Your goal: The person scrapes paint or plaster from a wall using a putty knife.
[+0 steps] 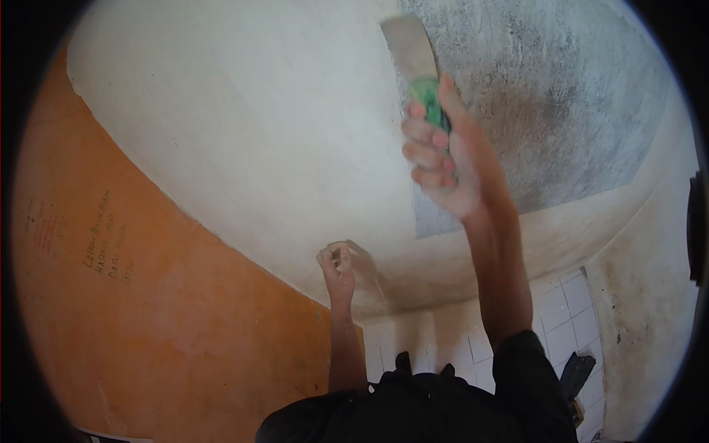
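Observation:
My right hand [443,159] is wrapped round the green handle of a putty knife [413,52], raised in front of the wall. Its broad metal blade points up, over the left border of a rough grey patch [546,111] on the white wall [258,125]. The hand and tool are slightly blurred. Lower and to the left, my left hand [337,264] is curled close to the wall, its shadow falling beside it. A small dark spot shows between those fingers, and I cannot tell whether they hold anything.
An orange wall [185,317] with handwriting on it meets the white wall at the left. Below, white floor tiles [561,303] run up to a stained pale wall [642,310] on the right. A dark object [576,373] lies on the floor at the lower right.

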A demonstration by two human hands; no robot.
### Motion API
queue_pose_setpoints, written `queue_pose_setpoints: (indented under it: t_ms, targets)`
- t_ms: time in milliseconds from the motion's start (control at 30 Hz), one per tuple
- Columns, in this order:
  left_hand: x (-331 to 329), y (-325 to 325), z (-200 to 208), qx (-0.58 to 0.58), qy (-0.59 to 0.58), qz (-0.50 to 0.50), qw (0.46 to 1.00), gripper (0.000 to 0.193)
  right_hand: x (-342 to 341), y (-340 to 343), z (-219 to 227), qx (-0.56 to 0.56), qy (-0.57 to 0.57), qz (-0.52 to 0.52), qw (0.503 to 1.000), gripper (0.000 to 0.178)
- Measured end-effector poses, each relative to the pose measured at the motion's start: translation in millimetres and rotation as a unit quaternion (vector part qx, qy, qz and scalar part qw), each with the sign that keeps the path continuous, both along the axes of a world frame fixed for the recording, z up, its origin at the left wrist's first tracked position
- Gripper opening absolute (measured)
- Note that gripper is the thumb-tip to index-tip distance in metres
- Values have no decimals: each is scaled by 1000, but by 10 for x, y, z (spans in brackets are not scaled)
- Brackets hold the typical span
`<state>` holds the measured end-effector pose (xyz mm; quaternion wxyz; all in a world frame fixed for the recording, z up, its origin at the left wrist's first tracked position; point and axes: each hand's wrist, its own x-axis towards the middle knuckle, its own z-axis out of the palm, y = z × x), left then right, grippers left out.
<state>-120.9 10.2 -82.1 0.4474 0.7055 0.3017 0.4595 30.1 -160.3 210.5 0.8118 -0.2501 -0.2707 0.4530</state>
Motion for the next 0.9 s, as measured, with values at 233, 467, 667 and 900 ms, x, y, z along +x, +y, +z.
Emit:
queue_pose_setpoints:
  t_ms: [233, 467, 667, 900]
  targets:
    - [240, -152, 714, 297, -81, 193, 932, 51, -79, -58, -445, -22, 33, -11, 999, 46]
    - [711, 247, 777, 444, -19, 203, 872, 54, -137, -59, -294, -55, 17, -50, 997, 48]
    - [901, 333, 733, 507, -45, 283, 813, 49, -183, -99, -107, 2, 24, -8, 1000, 48]
    - [875, 315, 713, 507, -35, 283, 813, 49, -44, -114, -270, -17, 47, 28, 998, 48]
